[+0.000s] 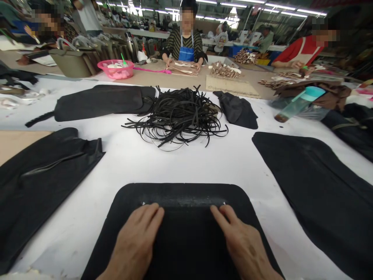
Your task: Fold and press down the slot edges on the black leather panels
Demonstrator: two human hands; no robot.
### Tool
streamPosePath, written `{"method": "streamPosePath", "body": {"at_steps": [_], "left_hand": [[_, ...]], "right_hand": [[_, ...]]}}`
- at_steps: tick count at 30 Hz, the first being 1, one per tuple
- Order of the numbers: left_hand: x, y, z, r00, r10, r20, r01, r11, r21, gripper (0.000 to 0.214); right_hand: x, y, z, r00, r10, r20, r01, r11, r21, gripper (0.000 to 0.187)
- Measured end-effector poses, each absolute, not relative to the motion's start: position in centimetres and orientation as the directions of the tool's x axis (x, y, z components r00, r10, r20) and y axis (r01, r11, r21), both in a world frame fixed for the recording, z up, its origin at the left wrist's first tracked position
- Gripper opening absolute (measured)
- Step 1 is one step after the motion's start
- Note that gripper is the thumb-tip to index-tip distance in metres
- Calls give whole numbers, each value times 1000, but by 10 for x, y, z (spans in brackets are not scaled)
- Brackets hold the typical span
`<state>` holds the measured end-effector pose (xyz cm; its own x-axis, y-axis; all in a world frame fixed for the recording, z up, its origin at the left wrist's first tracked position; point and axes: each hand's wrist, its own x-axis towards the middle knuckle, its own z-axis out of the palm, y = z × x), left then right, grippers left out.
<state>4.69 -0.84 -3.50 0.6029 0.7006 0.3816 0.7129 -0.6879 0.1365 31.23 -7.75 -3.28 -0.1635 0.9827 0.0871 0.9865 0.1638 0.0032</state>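
A black rounded fabric panel (183,192) lies flat on the white table right in front of me. A dull grey glue-like strip (186,202) runs across it between two small white marks. My left hand (136,241) rests flat on the panel just below the strip's left end, fingers together and stretched out. My right hand (241,241) lies flat near the strip's right end, fingers extended. Neither hand holds anything.
A tangled heap of thin black straps (180,114) sits beyond the panel. Stacks of black panels lie at left (43,175), far left (101,101) and right (320,194). A teal-capped bottle (300,103) lies at right. Other people work at the far tables, by a pink basket (116,70).
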Motion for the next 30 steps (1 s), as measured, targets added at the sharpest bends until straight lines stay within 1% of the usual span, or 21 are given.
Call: {"method": "streamPosePath", "body": {"at_steps": [1,2,3,6,9,13,15,17,19,22,24,27,29,30], "left_hand": [[57,-11,-37,684,639,351,654,-751,94,45],[66,-13,-39,731,613,300,625,-778,66,48],[75,-14,-41,753,615,234,624,-780,45,50],[91,-13,-47,746,664,42,665,-747,-11,54],[95,-11,-48,747,665,-20,664,-747,-39,58],[94,-13,-52,751,660,20,660,-748,-78,60],[88,-14,-57,772,630,90,636,-764,-108,59],[76,-14,-66,793,584,173,607,-782,-140,57],[59,-12,-74,787,568,242,609,-778,-153,57],[31,-10,-83,768,555,321,622,-765,-165,69],[14,-10,-88,765,553,330,625,-761,-174,77],[-2,-10,-93,729,623,284,676,-720,-159,81],[-5,-8,-97,705,654,274,704,-694,-151,82],[-5,-7,-97,699,658,280,709,-689,-152,83]], "right_hand": [[302,-76,-34,-236,970,50,972,235,20,61],[292,-73,-35,-278,960,14,960,278,41,64],[283,-71,-37,-294,956,-19,953,294,68,65],[265,-63,-40,-279,956,-89,945,289,150,66],[262,-61,-41,-288,953,-99,937,302,174,67],[265,-66,-43,-286,956,-58,945,292,150,66],[269,-70,-44,-290,956,-38,950,293,109,62],[277,-75,-46,-255,966,-38,962,257,87,60],[290,-81,-46,-184,981,-58,976,189,107,60],[309,-90,-46,-74,995,-65,983,84,161,62],[318,-94,-47,-26,998,-65,983,37,179,60],[325,-100,-52,4,999,-43,981,4,192,59],[327,-105,-56,15,1000,17,980,-18,198,59],[327,-107,-58,7,997,75,982,-21,190,59]]}}
